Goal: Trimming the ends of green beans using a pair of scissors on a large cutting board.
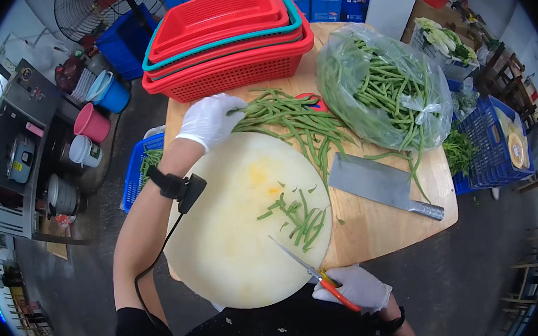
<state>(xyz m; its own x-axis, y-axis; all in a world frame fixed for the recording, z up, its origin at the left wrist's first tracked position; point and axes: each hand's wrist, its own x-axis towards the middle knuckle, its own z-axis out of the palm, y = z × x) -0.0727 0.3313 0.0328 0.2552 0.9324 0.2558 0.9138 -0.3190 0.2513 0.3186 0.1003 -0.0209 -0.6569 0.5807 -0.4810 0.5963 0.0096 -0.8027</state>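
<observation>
My left hand point(213, 120), in a white glove, has its fingers closed on the left ends of green beans point(288, 115) piled behind the round cutting board point(234, 205). My right hand point(353, 288), gloved too, holds scissors point(329, 286) with orange handles; their blades point over the board's near right part. Short cut bean pieces point(311, 224) lie on the board's right side. A metal cleaver point(372, 180) rests on the wooden table point(401, 228) to the right. Behind it stands a clear plastic bag point(337, 74) full of green beans.
Stacked red and teal plastic baskets point(230, 72) stand at the table's back. Left of the table is a blue basket point(129, 181) holding beans. A blue crate point(495, 146) and leafy greens point(459, 149) are beyond the right edge. Buckets point(92, 124) stand at far left.
</observation>
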